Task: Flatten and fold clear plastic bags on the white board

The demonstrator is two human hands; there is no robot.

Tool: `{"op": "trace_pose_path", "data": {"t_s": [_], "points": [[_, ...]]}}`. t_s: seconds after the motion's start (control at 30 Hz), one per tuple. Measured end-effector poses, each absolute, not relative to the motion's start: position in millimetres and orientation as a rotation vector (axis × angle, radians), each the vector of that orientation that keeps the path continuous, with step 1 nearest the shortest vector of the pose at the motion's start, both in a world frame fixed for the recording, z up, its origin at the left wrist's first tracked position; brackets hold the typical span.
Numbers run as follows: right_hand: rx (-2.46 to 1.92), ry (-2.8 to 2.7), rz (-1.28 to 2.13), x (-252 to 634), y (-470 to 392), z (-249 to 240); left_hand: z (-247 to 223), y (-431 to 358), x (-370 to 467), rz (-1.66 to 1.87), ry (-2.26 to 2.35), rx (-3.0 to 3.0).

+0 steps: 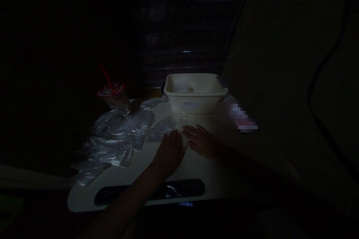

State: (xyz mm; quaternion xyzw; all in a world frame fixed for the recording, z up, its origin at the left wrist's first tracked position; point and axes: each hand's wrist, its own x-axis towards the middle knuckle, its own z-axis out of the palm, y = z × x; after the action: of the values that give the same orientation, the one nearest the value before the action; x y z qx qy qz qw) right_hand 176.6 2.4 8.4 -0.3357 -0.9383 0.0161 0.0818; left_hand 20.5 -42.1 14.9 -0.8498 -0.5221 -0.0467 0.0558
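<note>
In dim light, my left hand [169, 151] lies on the pale table [137, 173], palm down with its fingers stretched forward. Its fingertips are at the near edge of a small clear plastic bag [159, 130]. Just to the right, my right hand [202, 142] is open, fingers extended toward the left one. Between and beyond the fingertips is another small clear plastic piece [183, 117]. Whether anything thin lies under either hand I cannot tell. A pile of clear plastic bags [117, 134] spreads over the table's left side.
A cream plastic basin [196, 99] with dark handles stands at the back, some clear bags [181, 87] inside. A lidded cup [116, 97] with a red straw stands at back left. A blurred item [242, 118] lies at right. A dark slot [187, 188] runs along the front edge.
</note>
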Motion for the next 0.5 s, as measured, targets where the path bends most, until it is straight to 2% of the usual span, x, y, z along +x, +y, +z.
{"op": "trace_pose_path", "data": {"t_s": [0.37, 0.5], "points": [[-1.046, -2.763, 0.076, 185.1, -5.9, 11.9, 20.5, -29.9, 0.1, -0.057, -1.763, -2.303], [-1.065, -2.722, 0.062, 183.8, -7.6, 14.0, 19.5, -60.4, 16.0, -0.117, -1.599, -2.486]]}}
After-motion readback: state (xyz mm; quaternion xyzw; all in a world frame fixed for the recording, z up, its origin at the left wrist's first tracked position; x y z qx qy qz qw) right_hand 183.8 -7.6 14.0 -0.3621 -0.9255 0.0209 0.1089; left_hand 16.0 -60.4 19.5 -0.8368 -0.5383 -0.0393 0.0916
